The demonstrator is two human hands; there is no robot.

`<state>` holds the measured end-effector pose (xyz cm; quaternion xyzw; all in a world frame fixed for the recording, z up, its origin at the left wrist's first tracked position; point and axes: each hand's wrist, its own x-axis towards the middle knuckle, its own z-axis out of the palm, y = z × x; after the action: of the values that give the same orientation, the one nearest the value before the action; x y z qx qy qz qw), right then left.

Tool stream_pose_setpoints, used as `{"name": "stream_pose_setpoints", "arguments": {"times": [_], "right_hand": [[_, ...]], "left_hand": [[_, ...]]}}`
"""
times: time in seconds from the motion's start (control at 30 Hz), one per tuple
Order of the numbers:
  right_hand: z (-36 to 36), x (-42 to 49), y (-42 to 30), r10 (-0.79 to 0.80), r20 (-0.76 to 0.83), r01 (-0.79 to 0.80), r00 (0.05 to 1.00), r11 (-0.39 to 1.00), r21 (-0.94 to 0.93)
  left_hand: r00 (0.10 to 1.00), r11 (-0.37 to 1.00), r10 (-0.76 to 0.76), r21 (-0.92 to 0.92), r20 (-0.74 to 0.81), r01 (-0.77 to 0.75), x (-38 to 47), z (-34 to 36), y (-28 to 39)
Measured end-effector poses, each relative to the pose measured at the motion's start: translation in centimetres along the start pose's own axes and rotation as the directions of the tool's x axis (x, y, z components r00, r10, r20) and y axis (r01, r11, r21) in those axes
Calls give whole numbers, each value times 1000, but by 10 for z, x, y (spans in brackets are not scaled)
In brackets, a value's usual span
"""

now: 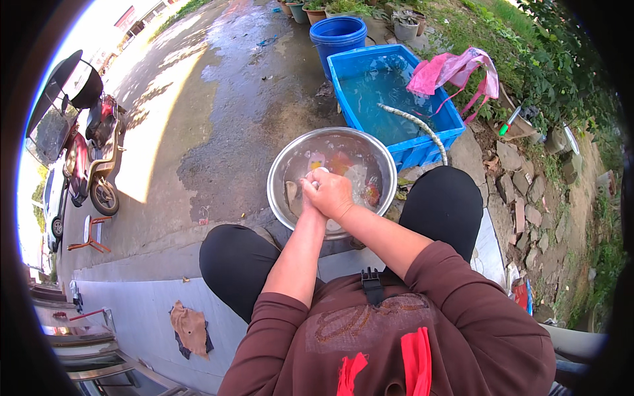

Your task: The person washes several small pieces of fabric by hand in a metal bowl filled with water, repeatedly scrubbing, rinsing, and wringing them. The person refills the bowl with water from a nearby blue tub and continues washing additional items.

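A round metal basin (277,210) holds water and wet items, some with yellow and red patches, between my knees. Over its near half my right hand (333,192) is closed around a small white piece (317,174) and presses against my left hand (309,198). My left hand lies mostly beneath the right one, its fingers largely hidden; whether it grips the white piece too cannot be told. Behind the basin on the right stands a blue plastic tub (354,111) of water, with a pale hose (413,119) over its near edge.
Pink cloth (446,74) hangs over the tub's right rim. A blue bucket (339,29) stands behind the tub, near potted plants. Broken stones (520,188) lie at the right. A brown cloth (190,329) lies on the pale paving at the left; a scooter (94,153) is parked farther off.
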<state>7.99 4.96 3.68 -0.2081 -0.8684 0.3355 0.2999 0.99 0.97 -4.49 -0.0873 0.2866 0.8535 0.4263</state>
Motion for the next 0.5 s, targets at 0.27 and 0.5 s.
{"name": "stream_pose_setpoints", "arguments": {"times": [0.27,0.5], "right_hand": [[-10,52,86,575,1,-555,818,790,-261],[4,45,112,640,255,-484,725,737,-471]], "left_hand": [[978,881,86,473,-189,14,-7,36,31],[958,-391,265,895,-112,213,-12,35,43]]}}
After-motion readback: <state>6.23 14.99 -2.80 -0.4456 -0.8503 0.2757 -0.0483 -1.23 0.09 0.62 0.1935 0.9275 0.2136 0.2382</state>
